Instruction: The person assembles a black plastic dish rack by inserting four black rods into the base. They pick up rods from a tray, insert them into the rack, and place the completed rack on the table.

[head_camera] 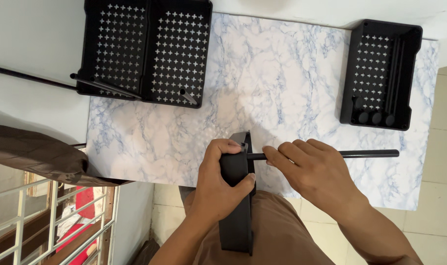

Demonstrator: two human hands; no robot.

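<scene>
No packages, labels, signs or screens in view.
Nothing here carries a label or display, and nothing wrapped or boxed shows anywhere.

A marble-patterned desk (262, 78) carries 2 joined black perforated trays (147, 49) at upper left and 1 smaller black tray (380, 73) at upper right.

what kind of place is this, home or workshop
Likely a home, not a workshop: a marble-patterned table against a white wall, a tiled floor, and a white window grille. Black perforated trays suggest furniture assembly.
</scene>
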